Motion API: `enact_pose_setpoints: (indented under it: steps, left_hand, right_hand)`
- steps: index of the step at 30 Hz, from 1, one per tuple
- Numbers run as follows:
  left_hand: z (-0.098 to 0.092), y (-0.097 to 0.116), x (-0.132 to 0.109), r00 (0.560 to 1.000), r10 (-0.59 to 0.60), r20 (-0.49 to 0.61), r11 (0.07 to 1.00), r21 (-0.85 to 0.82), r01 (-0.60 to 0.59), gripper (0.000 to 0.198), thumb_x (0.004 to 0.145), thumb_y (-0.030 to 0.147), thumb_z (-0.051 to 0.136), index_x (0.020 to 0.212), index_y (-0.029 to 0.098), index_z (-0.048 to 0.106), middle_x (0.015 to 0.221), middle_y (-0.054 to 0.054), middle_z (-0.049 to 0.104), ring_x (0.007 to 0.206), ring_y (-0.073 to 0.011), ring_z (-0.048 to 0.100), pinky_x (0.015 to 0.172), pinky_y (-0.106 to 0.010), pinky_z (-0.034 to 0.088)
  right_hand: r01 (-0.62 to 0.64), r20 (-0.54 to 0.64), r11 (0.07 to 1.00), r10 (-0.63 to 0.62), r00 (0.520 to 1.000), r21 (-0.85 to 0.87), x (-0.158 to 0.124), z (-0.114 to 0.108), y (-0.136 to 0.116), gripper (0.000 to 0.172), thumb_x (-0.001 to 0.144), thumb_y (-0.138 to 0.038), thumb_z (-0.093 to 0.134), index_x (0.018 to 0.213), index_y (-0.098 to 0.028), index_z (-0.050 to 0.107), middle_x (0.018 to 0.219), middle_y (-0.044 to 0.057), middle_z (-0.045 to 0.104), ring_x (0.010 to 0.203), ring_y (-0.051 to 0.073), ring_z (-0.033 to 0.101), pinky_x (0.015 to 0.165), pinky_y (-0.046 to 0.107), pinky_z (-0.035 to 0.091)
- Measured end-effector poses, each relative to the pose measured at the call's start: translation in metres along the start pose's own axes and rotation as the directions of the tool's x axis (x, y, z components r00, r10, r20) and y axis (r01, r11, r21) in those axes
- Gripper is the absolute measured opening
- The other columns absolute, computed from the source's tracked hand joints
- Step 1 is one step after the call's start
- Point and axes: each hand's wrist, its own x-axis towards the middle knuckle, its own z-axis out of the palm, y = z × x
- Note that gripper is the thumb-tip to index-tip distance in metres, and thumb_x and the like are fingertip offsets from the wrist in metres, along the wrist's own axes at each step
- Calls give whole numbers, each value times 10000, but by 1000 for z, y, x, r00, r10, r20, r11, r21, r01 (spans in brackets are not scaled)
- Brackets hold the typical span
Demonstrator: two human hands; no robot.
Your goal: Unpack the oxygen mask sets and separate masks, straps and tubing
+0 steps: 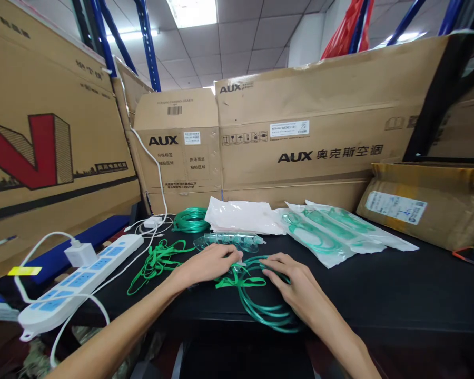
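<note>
On the black table, a coil of green tubing [260, 311] lies near the front edge. My right hand [292, 273] rests at its upper right part, thumb and fingers closed on the tubing. My left hand [209, 261] is closed at a clear mask piece with a whitish connector [240, 264], its fingertips pressed together; exactly what they grip is partly hidden. A green strap [240, 282] lies just below the left fingers. Behind the hands sits a row of clear greenish mask parts [235, 241]. Loose green straps [158, 261] lie left of my left hand.
A second tubing coil [190, 220] and a white package [245, 216] stand at the back. Clear packs with green tubing [327, 227] lie right of them. A white power strip [82, 281] with cables is at left. Cardboard boxes [319, 121] wall the back; a taped parcel [426, 202] sits right.
</note>
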Motion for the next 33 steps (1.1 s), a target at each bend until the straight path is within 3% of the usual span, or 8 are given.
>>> enact_pose_setpoints:
  steps: [4,8,11,17,23,26,28,33]
  left_hand:
    - [4,13,2,997,-3,-77,994,105,11,547,961,625,376,1042,213,726,1117,-90,724,1072,-302,635,957,-376,424]
    - [3,28,3,1000,2,-23,944,330,6,536,931,643,432,1061,227,744,1110,-95,738,1049,-328,667,896,-386,469]
    - [8,37,9,1000,20,-2,918,395,-18,478,901,575,533,1144,209,722,1172,-115,714,1068,-345,661,893,-398,478]
    - [20,46,26,993,113,46,901,416,-122,274,902,309,586,1132,205,692,1210,-104,688,1077,-316,658,888,-382,485]
    - [25,49,38,976,207,72,898,381,-219,207,899,207,566,1095,198,632,1148,-83,683,1074,-267,640,904,-342,470]
    - [25,48,43,972,219,84,906,353,-234,233,869,189,577,1099,196,610,1096,-79,679,1049,-253,630,873,-321,468]
    - [25,47,47,974,207,89,916,331,-225,259,841,225,607,1098,197,612,1070,-84,671,1041,-260,620,828,-313,470]
    - [24,49,60,975,187,124,943,257,-213,239,785,352,667,966,197,682,887,-60,668,913,-251,620,677,-283,432]
  right_hand:
    - [-52,-84,996,46,995,-67,0,-12,10,267,903,-300,596,1097,-222,762,1121,97,715,1043,276,677,938,390,516]
    - [-138,-121,982,123,985,-130,-11,-24,25,271,876,-382,628,1009,-216,795,1011,121,739,987,337,684,881,468,529]
    - [-145,-88,978,133,987,-150,-19,-24,31,237,848,-363,658,970,-222,806,958,107,746,939,332,690,836,464,537]
    - [-116,-103,981,100,990,-157,-21,-10,43,259,909,-304,548,983,-254,791,985,84,700,917,263,678,809,392,546]
    - [-138,-181,978,108,978,-159,-18,-4,50,236,879,-303,562,932,-233,781,1284,152,650,1222,371,589,1005,524,456]
    - [-125,-136,985,108,985,-122,-17,-8,46,179,900,-309,543,949,-260,708,1049,79,743,986,281,708,895,426,531]
    - [-120,-126,987,107,986,-102,-14,-11,43,114,890,-306,545,943,-267,639,915,33,742,845,235,720,789,356,557]
    - [-99,-144,992,86,986,-84,-4,-23,39,191,824,-257,541,999,-242,614,928,70,756,875,261,738,771,360,573]
